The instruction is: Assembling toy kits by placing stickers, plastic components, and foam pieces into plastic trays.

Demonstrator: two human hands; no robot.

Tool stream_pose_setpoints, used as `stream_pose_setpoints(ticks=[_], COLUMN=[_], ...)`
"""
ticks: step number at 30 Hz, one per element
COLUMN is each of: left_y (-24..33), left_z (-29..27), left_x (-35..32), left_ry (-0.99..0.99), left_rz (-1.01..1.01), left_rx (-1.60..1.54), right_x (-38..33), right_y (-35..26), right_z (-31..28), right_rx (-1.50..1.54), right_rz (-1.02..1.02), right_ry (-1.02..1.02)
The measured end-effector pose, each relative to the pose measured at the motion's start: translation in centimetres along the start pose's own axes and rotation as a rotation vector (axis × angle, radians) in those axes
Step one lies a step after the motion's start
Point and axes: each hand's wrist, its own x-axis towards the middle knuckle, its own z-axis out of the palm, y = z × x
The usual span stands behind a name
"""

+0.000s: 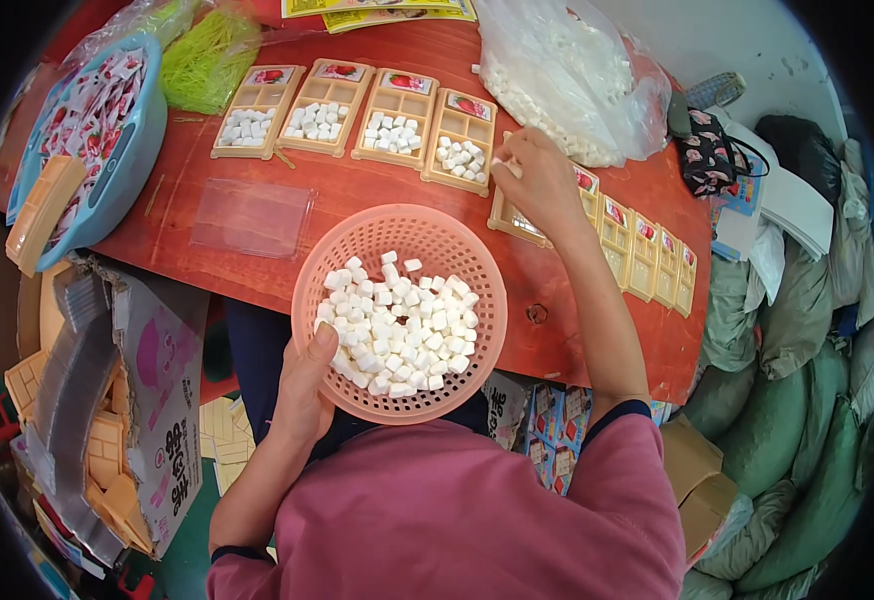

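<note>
My left hand (pixel 306 385) grips the near left rim of a round pink basket (pixel 497 300), thumb over the edge. White mini marshmallows (pixel 402 335) lie heaped inside the basket. My right hand (pixel 537 178) reaches across the table with its fingers closed over a beige compartment tray (pixel 517 222), mostly covered by the hand and forearm. A pale bit, seemingly marshmallow, shows at its fingertips. Left of it stand several beige trays with strawberry labels, including one tray (pixel 460 142) beside the hand, each holding marshmallows in its near compartment.
More beige trays (pixel 645 255) run right along the red table (pixel 597 345). A clear plastic bag (pixel 597 75) of marshmallows stands behind. At left are a blue basin (pixel 147 120) of small packets, a clear plastic lid (pixel 252 217) and green shreds (pixel 212 60). Cardboard boxes (pixel 157 400) stand below.
</note>
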Motion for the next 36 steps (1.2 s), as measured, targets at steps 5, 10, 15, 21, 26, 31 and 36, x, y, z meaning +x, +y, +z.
stream_pose_setpoints(ticks=[5, 10, 15, 21, 26, 31, 36], left_y=[-0.2, -0.3, 0.1, -0.5, -0.3, -0.2, -0.3], left_z=[-0.2, -0.1, 0.1, 0.8, 1.0, 1.2, 1.0], left_x=[0.1, 0.8, 1.6, 2.1, 1.8, 2.2, 2.5], left_ry=[-0.033, 0.015, 0.0, -0.124, -0.115, -0.096, -0.066], left_rz=[0.001, 0.031, 0.015, 0.048, 0.006, 0.005, 0.023], left_rx=[-0.003, 0.022, 0.037, 0.059, 0.047, 0.025, 0.065], right_x=[1.0, 0.4, -1.8, -4.6, -4.8, -4.2, -1.4], right_y=[-0.9, -2.2, -9.7, -10.5, -9.8, -9.4, -6.8], right_z=[0.6, -1.4, -3.8, -0.1, -1.0, -2.3, -4.0], right_rx=[0.205, 0.525, 0.375, 0.058, 0.173, 0.363, 1.081], right_rz=[0.058, 0.072, -0.304, -0.431, -0.431, -0.446, 0.211], right_ry=[-0.087, -0.088, -0.498, -0.43, -0.376, -0.252, -0.368])
